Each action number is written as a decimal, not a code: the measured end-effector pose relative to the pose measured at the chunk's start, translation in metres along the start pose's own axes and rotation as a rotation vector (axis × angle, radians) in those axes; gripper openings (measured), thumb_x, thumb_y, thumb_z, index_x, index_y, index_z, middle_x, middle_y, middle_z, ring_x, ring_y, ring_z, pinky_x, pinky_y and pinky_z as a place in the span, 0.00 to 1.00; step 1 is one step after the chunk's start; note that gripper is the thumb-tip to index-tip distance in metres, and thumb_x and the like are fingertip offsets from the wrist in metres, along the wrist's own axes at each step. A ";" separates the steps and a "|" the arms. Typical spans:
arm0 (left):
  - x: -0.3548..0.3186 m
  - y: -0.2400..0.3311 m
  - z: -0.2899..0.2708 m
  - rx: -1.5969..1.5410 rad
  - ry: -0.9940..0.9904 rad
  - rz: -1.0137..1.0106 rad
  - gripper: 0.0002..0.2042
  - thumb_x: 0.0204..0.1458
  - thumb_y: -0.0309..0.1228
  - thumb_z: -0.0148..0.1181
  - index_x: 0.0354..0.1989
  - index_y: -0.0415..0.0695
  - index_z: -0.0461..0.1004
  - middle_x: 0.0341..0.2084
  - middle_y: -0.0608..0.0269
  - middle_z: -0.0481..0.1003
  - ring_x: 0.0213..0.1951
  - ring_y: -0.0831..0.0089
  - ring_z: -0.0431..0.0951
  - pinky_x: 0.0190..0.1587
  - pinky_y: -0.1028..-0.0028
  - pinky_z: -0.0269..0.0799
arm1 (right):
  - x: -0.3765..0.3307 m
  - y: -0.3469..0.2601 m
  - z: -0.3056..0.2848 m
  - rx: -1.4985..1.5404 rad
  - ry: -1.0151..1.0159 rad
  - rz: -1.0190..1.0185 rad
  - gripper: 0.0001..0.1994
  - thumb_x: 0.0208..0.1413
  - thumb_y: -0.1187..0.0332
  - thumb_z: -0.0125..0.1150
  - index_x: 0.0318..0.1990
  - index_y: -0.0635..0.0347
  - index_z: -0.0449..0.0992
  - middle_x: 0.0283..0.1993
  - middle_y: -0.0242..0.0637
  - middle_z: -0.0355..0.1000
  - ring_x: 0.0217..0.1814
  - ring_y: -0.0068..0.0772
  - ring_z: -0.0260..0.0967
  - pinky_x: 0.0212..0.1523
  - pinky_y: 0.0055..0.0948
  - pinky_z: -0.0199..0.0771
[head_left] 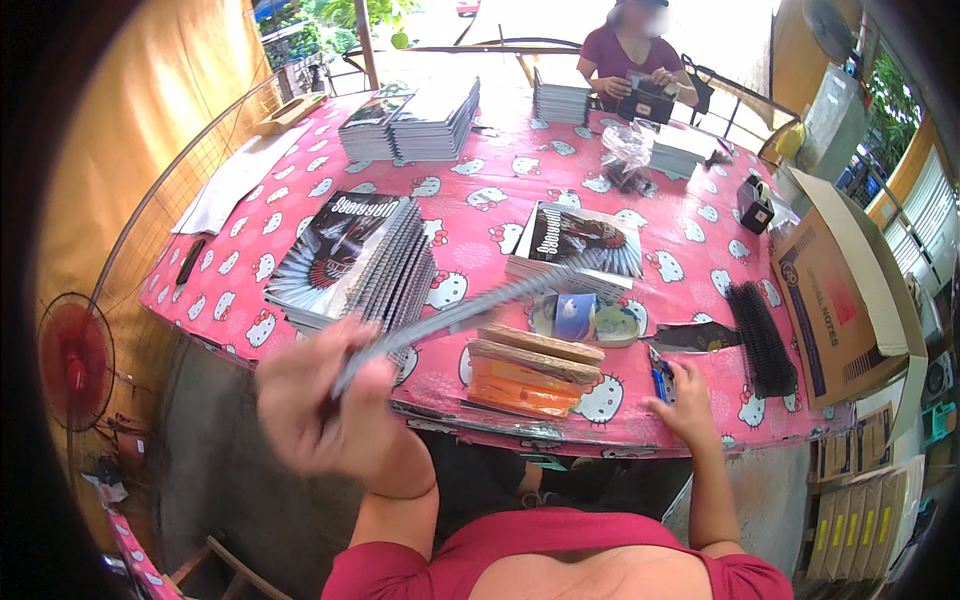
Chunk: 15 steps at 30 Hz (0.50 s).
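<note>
A thin spiral-bound notebook (470, 310) is raised over the near part of the table, seen almost edge-on and blurred. My left hand (335, 405) grips it by its lower left end, fingers and thumb closed around it. Beside the table's near edge, my right hand (688, 402) curls around blue-handled pliers (659, 376), which point away from me. To the left stands a tall stack of spiral-bound notebooks (340, 255) with dark picture covers. A lower stack of notebooks (582, 240) lies beyond the raised one.
Tape rolls (574, 317) and an orange-wrapped bundle (525, 387) lie between my hands. Black binding coils (762, 340) and an open cardboard box (845, 290) are at right. More notebook stacks (430, 125) stand at the far side. Across the table, a person (635, 60) handles a dark object.
</note>
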<state>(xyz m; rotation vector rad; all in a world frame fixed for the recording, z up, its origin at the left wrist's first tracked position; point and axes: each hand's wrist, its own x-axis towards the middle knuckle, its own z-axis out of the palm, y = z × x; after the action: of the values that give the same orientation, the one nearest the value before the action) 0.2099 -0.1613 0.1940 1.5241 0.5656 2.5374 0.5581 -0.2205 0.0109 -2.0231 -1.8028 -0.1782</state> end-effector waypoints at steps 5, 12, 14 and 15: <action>-0.051 -0.007 -0.009 0.122 -0.829 0.031 0.11 0.43 0.18 0.66 0.37 0.37 0.77 0.38 0.54 0.78 0.36 0.64 0.80 0.42 0.70 0.77 | -0.024 -0.002 -0.003 0.047 -0.076 0.196 0.22 0.51 0.65 0.60 0.54 0.61 0.69 0.53 0.49 0.65 0.55 0.49 0.62 0.56 0.42 0.61; -0.117 -0.030 -0.009 0.149 -0.798 -0.327 0.09 0.41 0.18 0.69 0.33 0.35 0.79 0.37 0.54 0.79 0.36 0.67 0.80 0.38 0.73 0.77 | -0.007 -0.104 -0.088 0.742 -0.108 -0.174 0.20 0.50 0.70 0.62 0.52 0.62 0.71 0.47 0.46 0.69 0.49 0.49 0.66 0.51 0.40 0.66; -0.113 -0.029 -0.006 0.148 -0.825 -0.258 0.10 0.41 0.16 0.68 0.34 0.35 0.79 0.36 0.54 0.79 0.37 0.67 0.80 0.38 0.73 0.76 | -0.006 -0.117 -0.093 0.712 -0.111 -0.279 0.21 0.50 0.69 0.63 0.53 0.61 0.71 0.47 0.46 0.69 0.50 0.49 0.66 0.52 0.41 0.65; -0.112 -0.028 -0.005 0.146 -0.821 -0.249 0.10 0.40 0.16 0.68 0.34 0.35 0.79 0.36 0.54 0.79 0.37 0.66 0.80 0.38 0.73 0.76 | -0.006 -0.121 -0.092 0.677 -0.106 -0.297 0.21 0.50 0.69 0.63 0.53 0.61 0.71 0.47 0.46 0.69 0.50 0.49 0.66 0.52 0.41 0.65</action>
<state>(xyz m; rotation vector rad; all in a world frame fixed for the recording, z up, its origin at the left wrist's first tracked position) 0.2575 -0.1701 0.0896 2.1650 0.7406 1.5113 0.4561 -0.2533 0.1191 -1.3125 -1.8815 0.4105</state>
